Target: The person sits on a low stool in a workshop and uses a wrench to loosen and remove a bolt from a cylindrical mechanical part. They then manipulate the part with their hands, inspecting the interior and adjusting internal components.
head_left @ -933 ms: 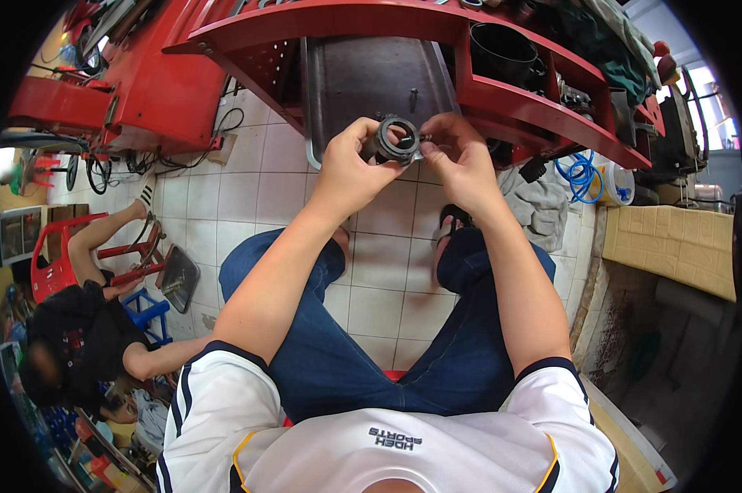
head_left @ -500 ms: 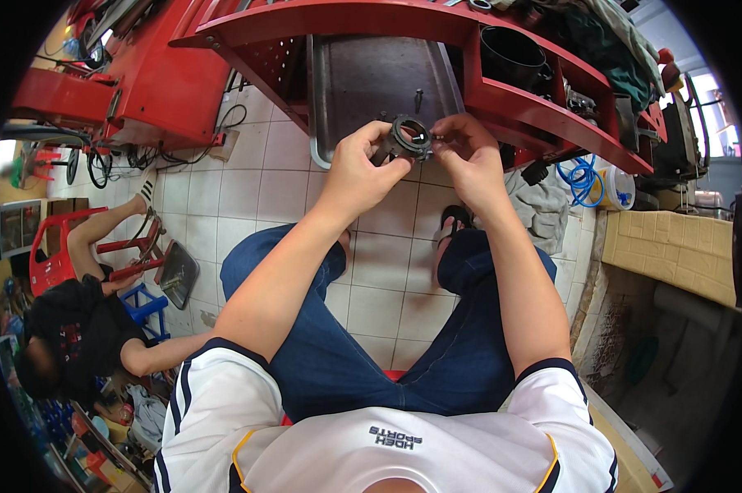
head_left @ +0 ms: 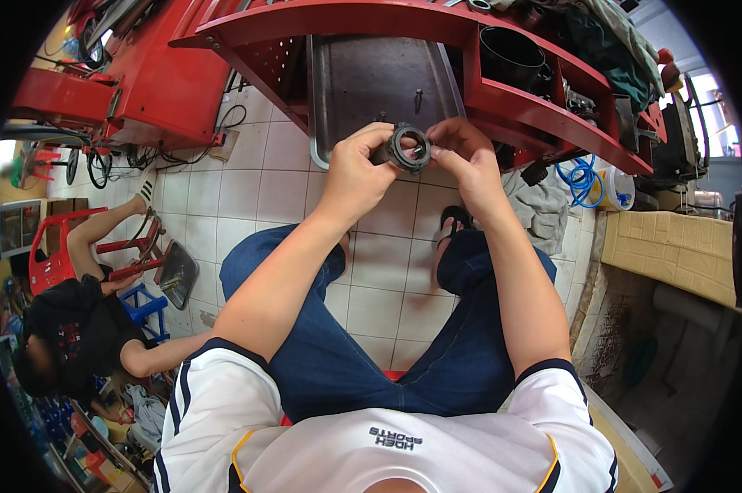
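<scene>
My left hand (head_left: 358,172) grips a dark metal ring-shaped part (head_left: 412,163) with lugs, its fingers wrapped round the left side and its opening facing up toward me. My right hand (head_left: 465,160) is closed at the ring's right side, thumb and forefinger pinched at its edge; what they hold there is too small and hidden to name. Just beyond the hands lies a dark metal tray (head_left: 362,74), with a bolt (head_left: 418,100) on it and a small dark piece partly behind the ring.
A red steel bench (head_left: 330,20) holds a black pot (head_left: 510,57). Blue hose (head_left: 580,181), grey cloth (head_left: 527,209) and cardboard (head_left: 666,251) are at right. At left, a person in dark clothing (head_left: 83,329) sits low beside a red chair (head_left: 46,255), below red machinery (head_left: 165,99).
The ring has come slightly down and right and turned a little in my left hand. My right fingers have shifted slightly lower and closer against it.
</scene>
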The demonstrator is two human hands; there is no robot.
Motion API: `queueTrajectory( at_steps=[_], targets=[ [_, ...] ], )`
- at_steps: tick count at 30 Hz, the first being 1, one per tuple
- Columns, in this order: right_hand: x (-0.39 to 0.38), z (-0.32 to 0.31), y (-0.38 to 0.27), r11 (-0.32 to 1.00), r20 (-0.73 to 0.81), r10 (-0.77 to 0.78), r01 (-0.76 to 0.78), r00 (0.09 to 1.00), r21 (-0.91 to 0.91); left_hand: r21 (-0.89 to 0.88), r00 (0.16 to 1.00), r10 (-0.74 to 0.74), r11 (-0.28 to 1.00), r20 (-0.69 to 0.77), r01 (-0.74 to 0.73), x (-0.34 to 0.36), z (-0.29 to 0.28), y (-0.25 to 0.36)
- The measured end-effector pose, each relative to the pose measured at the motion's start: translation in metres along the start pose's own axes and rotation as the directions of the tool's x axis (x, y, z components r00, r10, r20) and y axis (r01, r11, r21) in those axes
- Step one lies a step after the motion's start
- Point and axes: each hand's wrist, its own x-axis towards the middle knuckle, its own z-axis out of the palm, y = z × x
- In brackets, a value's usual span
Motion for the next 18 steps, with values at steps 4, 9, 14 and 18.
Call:
queueTrajectory(
  at_steps=[4,9,14,18],
  targets=[
    [0.0003,-0.0007,0.0010,1.000,-0.004,0.011,-0.011,1.000,0.013,-0.004,1.000,0.022,1.000,0.006,-0.022,0.0009,-0.0005,-0.0001],
    [0.0004,-0.0015,0.0015,1.000,0.001,0.006,-0.006,1.000,0.010,0.002,0.999,0.032,0.999,0.025,-0.032,0.0025,-0.0020,-0.0001],
    [0.0001,-0.0034,0.0015,1.000,0.010,-0.007,0.007,1.000,0.014,0.002,0.999,0.012,1.000,0.046,-0.012,0.0025,-0.0025,0.0038],
    [0.0013,-0.0021,-0.0044,0.953,0.057,0.170,-0.179,0.984,0.245,0.003,1.000,0.026,1.000,0.009,-0.026,0.0016,-0.0012,0.0064]
  ],
)
